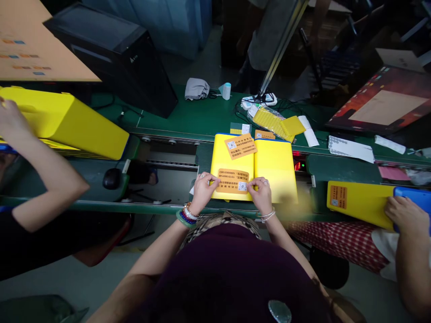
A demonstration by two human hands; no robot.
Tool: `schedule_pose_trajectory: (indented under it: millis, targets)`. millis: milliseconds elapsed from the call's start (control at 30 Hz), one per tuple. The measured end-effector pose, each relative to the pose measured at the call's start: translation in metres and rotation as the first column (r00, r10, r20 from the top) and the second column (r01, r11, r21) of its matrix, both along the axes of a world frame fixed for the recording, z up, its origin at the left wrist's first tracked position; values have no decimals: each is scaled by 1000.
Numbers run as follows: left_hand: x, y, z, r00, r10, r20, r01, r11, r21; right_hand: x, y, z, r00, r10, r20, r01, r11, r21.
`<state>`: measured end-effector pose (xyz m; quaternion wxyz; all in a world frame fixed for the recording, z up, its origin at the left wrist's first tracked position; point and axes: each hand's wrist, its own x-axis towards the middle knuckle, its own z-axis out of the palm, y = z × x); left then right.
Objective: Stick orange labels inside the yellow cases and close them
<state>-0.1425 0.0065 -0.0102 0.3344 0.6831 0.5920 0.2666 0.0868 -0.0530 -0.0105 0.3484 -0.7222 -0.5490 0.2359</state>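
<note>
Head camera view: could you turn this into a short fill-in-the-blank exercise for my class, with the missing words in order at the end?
1. The left hand and right hand hold the ends of a label on a ______ case.
2. Bracelets circle both ______.
3. The computer mouse is ______.
4. A grey cloth lies on the ______ worktop.

Missing words: yellow; wrists; black; green.

Factory-style assembly workshop with long green workbench (205, 115), black computer tower (114, 58) and co-workers' bare hands (406, 211) at yellow plastic casings (362, 202).
</note>
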Motion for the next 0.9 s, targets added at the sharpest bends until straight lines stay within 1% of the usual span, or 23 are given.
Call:
schedule_pose_trajectory:
  millis: [367, 633, 900]
  targets:
    - [1, -1, -1, 1000, -4, -1, 4, 999, 36, -1, -1, 0, 1000, 1, 26, -1, 1000, 16]
    - [1, -1, 1, 1000, -13, -6, 13, 1000, 21, -2, -1, 2, 999, -3, 49, 2, 999, 34]
    - [0, 1, -3, 1000, -22, -11, 22, 999, 25, -1, -1, -4, 998, 3, 59, -5, 1000, 31]
